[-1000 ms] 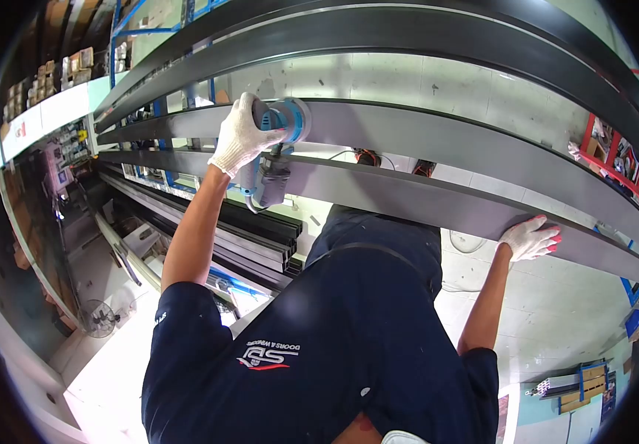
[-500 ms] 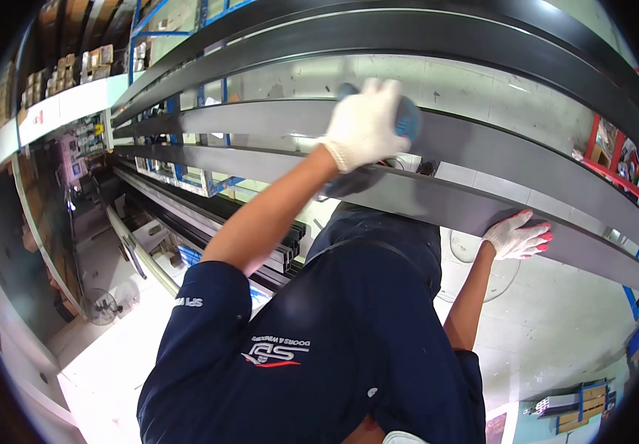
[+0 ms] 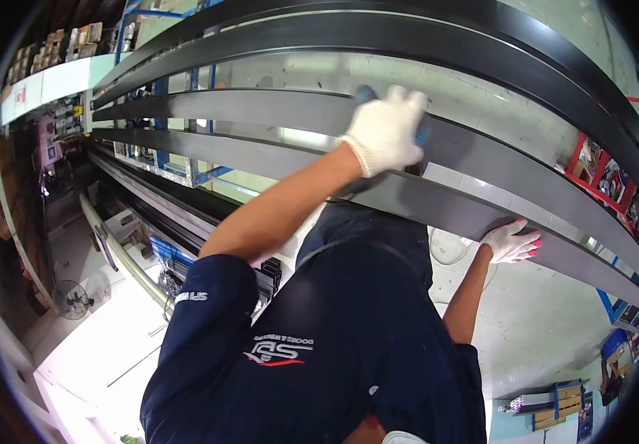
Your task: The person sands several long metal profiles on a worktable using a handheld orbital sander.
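My left hand (image 3: 388, 132), in a white knit glove, is closed over a blue and dark-grey power tool (image 3: 421, 136). Most of the tool is hidden behind the hand and blurred, so its exact kind does not show. It sits over the two nearer grey metal profiles. My right hand (image 3: 510, 242), in a white glove with red on the fingers, lies flat with fingers spread on the nearest grey profile (image 3: 438, 205). Beyond it runs a second grey profile (image 3: 475, 140), roughly parallel.
Farther off, long black profiles (image 3: 408, 37) span the view. A red rack (image 3: 601, 166) holds assorted items at right. More dark profiles (image 3: 149, 196) lie at left, near a floor fan (image 3: 74, 300). Boxes (image 3: 82, 41) stand on a high ledge.
My left hand has moved rightward with the power tool along the profiles. My right hand stays flat on the nearest profile. The whole view has shifted slightly.
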